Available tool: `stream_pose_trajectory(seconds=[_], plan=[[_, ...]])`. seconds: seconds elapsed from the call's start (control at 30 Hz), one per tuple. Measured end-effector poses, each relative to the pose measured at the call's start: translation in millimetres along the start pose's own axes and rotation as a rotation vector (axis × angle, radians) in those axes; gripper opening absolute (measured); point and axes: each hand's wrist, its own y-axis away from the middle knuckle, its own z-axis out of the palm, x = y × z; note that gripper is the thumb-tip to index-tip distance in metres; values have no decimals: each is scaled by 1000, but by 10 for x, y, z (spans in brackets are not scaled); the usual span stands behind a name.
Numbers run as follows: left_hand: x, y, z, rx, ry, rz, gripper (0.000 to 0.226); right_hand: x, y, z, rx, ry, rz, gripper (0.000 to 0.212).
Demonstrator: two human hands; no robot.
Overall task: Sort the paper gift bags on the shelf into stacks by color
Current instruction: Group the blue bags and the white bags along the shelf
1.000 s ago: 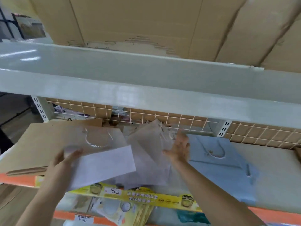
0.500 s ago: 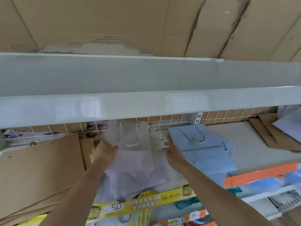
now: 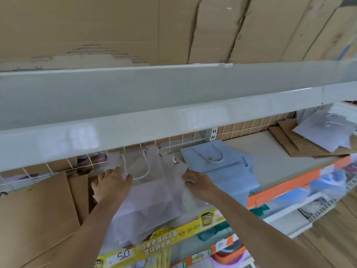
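Both arms reach in: left hand and right hand grip the white paper bag stack, fingers curled; yellow shelf strip below reads "5.0".

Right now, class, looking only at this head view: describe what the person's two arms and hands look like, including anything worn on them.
Both forearms enter from the bottom edge, bare to the frame's edge: no sleeves show. The left hand and right hand wear no gloves, and no watch, bracelet or ring is visible on either. The picture is slightly blurred, so small details such as fingernails cannot be made out.
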Motion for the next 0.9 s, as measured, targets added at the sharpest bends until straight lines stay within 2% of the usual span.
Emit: stream_pose_trajectory(seconds=[0.13,0.33,0.63,0.9], plan=[[353,134,-107,-88,133,98,18,119,118,-298,-1,-29,12,23],[900,447,-126,-116,328,161,19,468,287,-914,67,-112,-29,23],[2132,1054,199,-89,385,136,21,1433,558,-1987,49,-105,-100,20],[3290,1482,646,-161,436,214,22,2415,820,-2742,71,-141,-25,12]])
